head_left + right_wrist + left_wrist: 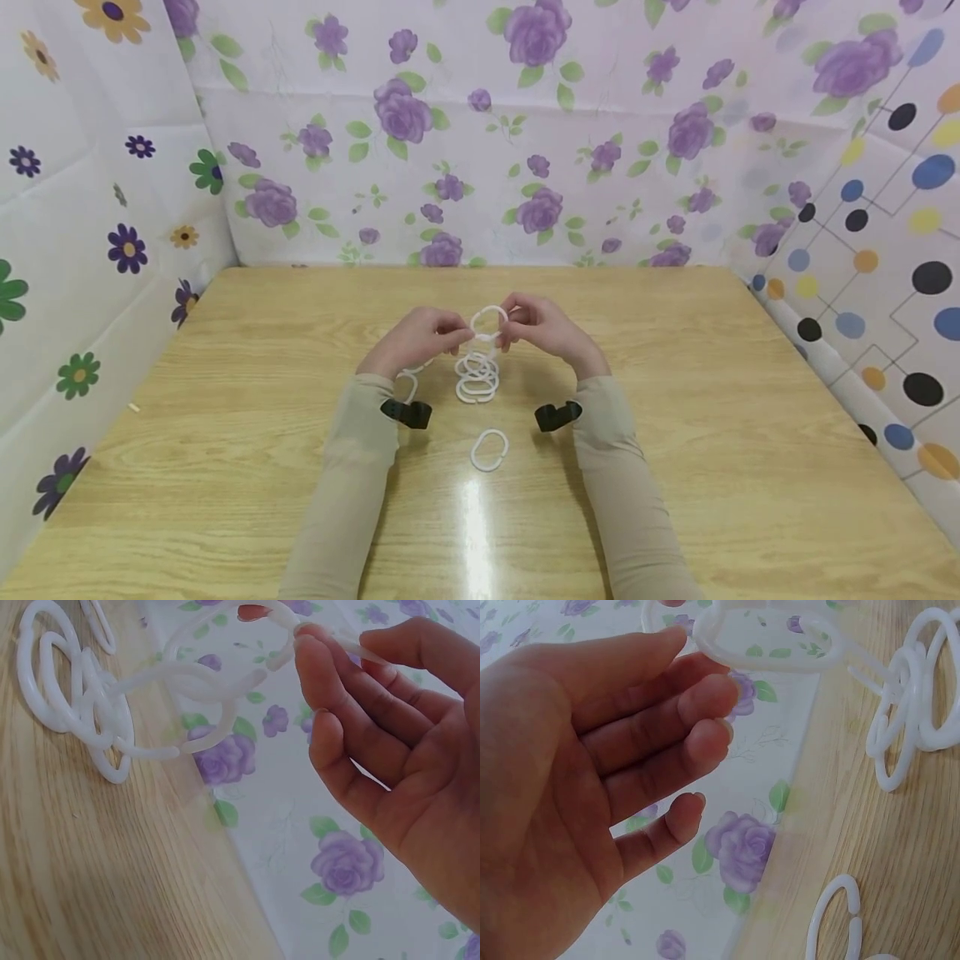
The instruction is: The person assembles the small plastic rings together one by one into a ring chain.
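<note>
Both hands hold a white plastic C-shaped link ring just above the table. Thumb and index finger of the left hand pinch its left side. On the opposite side, the right hand grips the ring between thumb and fingers. Below it hangs a chain of several joined white links, its lower end resting on the table. In the right wrist view, one link of the chain joins the held ring. The left hand's other fingers are loosely bent.
A single loose white link lies nearer the front of the wooden table. More white links lie beside the left wrist, partly hidden by it. A small white piece sits at the left table edge. Patterned sheets surround the table.
</note>
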Available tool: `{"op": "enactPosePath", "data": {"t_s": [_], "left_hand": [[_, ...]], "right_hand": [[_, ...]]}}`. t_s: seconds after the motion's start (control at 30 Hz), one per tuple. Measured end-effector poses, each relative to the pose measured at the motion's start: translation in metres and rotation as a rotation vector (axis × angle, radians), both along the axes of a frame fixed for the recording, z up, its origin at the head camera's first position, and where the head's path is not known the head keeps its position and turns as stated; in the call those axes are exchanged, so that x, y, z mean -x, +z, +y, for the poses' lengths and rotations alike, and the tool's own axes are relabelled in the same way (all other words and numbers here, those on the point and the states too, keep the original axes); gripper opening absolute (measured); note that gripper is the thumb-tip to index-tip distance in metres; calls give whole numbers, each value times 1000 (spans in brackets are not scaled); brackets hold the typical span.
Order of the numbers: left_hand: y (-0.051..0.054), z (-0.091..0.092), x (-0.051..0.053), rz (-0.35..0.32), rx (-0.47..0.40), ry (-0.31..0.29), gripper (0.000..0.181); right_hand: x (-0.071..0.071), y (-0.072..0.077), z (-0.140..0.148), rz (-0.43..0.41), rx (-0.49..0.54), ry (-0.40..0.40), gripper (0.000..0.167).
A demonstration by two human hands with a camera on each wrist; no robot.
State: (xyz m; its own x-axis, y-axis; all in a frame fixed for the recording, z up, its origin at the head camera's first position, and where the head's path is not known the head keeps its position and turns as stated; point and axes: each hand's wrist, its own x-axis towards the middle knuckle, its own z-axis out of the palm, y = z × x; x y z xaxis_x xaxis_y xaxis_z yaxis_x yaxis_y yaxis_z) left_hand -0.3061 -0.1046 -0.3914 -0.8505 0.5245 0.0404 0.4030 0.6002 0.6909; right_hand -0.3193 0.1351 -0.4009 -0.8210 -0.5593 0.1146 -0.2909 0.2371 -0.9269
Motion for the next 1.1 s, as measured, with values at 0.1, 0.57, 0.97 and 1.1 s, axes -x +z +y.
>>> {"op": "enactPosePath", "data": {"t_s": [0.1,0.57,0.97,1.1], "left_hand": [[1,-2,0,-10,-8,9,28],[1,-7,-1,7,-17,31,25],[5,-11,-1,61,-32,71,24],[6,-13,-1,83,-39,89,22]], "right_hand": [[0,1,-1,-12,-2,43,12],[-5,-2,-8,-51,-33,171,10],[-3,-3,-10,-5,-104,184,15],[-4,-5,-10,-6,-92,177,24]]}}
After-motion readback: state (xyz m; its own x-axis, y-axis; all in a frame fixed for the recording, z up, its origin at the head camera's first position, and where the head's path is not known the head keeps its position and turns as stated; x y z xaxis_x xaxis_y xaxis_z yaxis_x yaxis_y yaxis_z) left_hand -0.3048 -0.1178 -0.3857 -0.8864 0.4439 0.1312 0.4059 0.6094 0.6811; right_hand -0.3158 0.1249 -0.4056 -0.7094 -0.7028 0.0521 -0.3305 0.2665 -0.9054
